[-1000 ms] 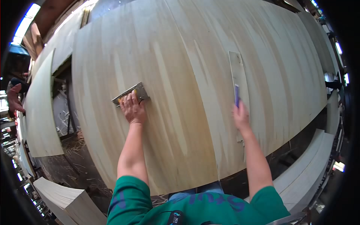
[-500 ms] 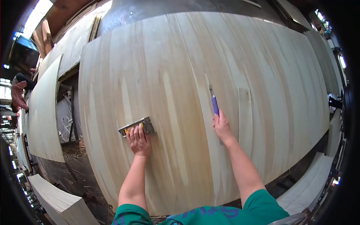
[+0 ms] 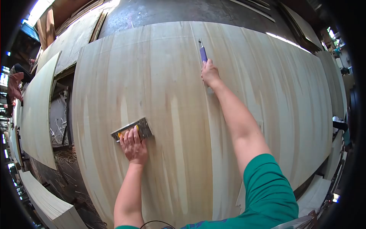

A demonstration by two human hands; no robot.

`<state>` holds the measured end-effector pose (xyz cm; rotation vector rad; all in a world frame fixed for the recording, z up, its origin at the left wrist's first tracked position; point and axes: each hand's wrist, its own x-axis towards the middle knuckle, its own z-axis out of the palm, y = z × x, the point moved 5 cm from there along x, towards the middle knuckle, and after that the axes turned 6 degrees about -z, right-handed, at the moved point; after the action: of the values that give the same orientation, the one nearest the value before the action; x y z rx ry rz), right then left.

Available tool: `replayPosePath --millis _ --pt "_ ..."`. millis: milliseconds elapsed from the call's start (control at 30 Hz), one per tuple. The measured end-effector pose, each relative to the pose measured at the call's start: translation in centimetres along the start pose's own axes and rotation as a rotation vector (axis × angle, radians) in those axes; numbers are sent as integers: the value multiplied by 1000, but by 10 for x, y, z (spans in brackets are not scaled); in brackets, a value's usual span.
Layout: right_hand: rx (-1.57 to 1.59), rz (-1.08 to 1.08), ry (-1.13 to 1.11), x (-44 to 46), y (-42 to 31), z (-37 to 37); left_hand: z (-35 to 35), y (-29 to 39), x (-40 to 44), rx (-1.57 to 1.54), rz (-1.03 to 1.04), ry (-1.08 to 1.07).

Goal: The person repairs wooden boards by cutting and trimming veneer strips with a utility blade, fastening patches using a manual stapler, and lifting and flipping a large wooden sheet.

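A large pale wood veneer sheet (image 3: 171,76) with brown streaks lies flat in front of me. My left hand (image 3: 134,148) is closed round a wide metal scraper (image 3: 145,128) with yellow on its handle, resting on the sheet left of middle. Reaching far forward, my right hand (image 3: 210,73) grips a purple-handled knife (image 3: 203,53) with a slim metal tip. That tip is close to a long seam (image 3: 195,40) near the sheet's far edge. My right arm hides most of a loose veneer strip (image 3: 260,125).
Another pale sheet (image 3: 40,110) stands at the left, with a person (image 3: 16,86) beyond it. Thick veneer stacks lie at the lower left (image 3: 47,198) and lower right (image 3: 314,192). A dark floor (image 3: 164,13) extends past the far edge; someone's dark sleeve (image 3: 339,125) shows at the right.
My right hand has moved forward and slightly left with the knife, along the seam. My left hand and the scraper have shifted slightly left and toward me in view. The camera view has shifted.
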<state>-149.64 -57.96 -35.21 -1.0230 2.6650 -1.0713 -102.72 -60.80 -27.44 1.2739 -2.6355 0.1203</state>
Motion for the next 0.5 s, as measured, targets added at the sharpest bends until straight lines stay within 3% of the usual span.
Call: replayPosePath --millis 100,200,500 --pt "-71 48 -9 72 -5 18 2 0 1 5 10 -18" --pt "-119 153 -190 126 -26 17 7 -1 3 9 25 -1" --pt "60 253 -324 197 -24 35 6 1 3 52 45 -37"
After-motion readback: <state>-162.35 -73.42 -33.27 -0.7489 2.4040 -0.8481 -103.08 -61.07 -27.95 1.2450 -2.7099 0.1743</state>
